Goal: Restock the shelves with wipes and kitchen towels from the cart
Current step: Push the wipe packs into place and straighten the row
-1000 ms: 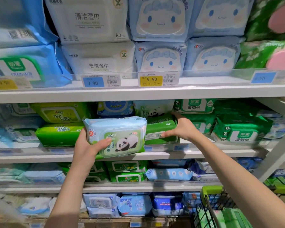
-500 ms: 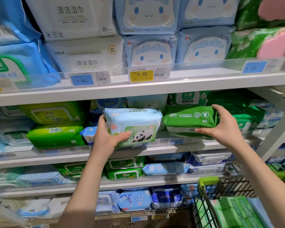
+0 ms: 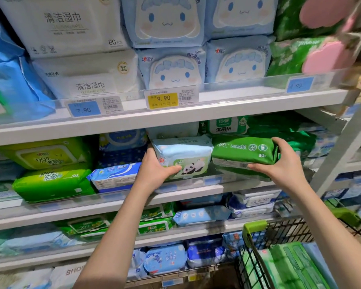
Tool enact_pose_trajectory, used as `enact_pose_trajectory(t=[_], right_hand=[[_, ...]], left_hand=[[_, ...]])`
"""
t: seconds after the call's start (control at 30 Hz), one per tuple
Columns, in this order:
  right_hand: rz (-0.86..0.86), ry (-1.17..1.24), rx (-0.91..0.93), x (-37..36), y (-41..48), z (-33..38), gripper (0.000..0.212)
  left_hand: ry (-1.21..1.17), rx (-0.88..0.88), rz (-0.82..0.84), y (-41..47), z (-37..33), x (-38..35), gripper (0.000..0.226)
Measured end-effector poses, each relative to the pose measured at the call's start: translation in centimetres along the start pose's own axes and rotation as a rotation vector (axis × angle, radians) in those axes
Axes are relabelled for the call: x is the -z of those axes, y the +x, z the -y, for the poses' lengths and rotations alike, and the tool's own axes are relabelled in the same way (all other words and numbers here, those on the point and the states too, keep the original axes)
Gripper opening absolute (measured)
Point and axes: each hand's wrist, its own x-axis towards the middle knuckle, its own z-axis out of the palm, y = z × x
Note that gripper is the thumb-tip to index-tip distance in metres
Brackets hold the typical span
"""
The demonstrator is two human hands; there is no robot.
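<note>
1. Supermarket shelving fills our view, tier on tier of wipes behind clear plastic lips, with price tags (image 3: pixel 164 99) clipped along the top tier.
2. Up at the middle shelf (image 3: pixel 196 191) we go! Our left hand (image 3: pixel 154 172) is clamped on the left end of the blue panda pack (image 3: pixel 186 155), thumb across the front. The pack sits at the shelf's front edge, label facing out.
3. Our right hand (image 3: pixel 283 163) is wrapped round the right end of the green pack (image 3: pixel 244 151), fingers (image 3: pixel 279 141) curled over the top and thumb underneath. It touches the panda pack's right side and seems to rest on another green pack below.
4. Why the outer ends? We reckon it lets us squeeze the two together and slot them in side by side, with the green one steadied to keep a gap open.
5. Down at bottom right, the wire cart (image 3: pixel 256 227) with its green rim carries flat green packs (image 3: pixel 290 265) and something pale blue beside them, so there is plenty left to shelve.
</note>
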Motion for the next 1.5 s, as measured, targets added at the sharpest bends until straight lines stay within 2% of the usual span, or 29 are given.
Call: enact_pose_trajectory(t=[0.1,0.27,0.4,0.5,0.77,0.9,1.1,1.2,1.33,1.5], right_hand=[[-0.004,0.032,-0.010,0.0,-0.4,0.0,0.089],[-0.027,0.034,-0.002,-0.5,-0.6,0.0,0.089],[-0.031,0.042,-0.011,-0.6,-0.5,-0.3,0.092],[-0.033,0.045,-0.013,-0.7,-0.4,-0.4,0.092],[-0.030,0.040,0.015,-0.7,-0.7,-0.1,0.091],[-0.019,0.009,0.042,-1.2,-0.7,0.3,0.093],[-0.014,0.017,0.040,-1.7,-0.8,0.5,0.093],[-0.017,0.019,0.046,-1.6,-1.0,0.6,0.091],[-0.014,0.019,0.057,-1.6,-1.2,0.8,0.090],[-0.023,0.034,0.047,-1.6,-1.4,0.8,0.089]], left_hand=[[0.136,-0.055,-0.070,-0.3,-0.1,-1.1,0.098],[0.597,-0.164,-0.140,-0.1,0.3,-1.9,0.077],[0.895,-0.389,-0.147,-0.6,-0.2,-4.2,0.075],[0.917,-0.423,-0.115,-0.2,-0.6,-5.4,0.079],[0.985,-0.544,-0.239,0.5,1.2,-4.3,0.079],[0.966,-0.554,-0.290,0.7,2.4,-3.1,0.080],[0.947,-0.561,-0.281,0.6,2.8,-3.3,0.078],[0.938,-0.557,-0.216,0.5,3.1,-3.1,0.078],[0.958,-0.583,-0.024,0.5,3.5,-2.9,0.071],[1.030,-0.479,0.042,0.3,2.4,-3.4,0.066]])
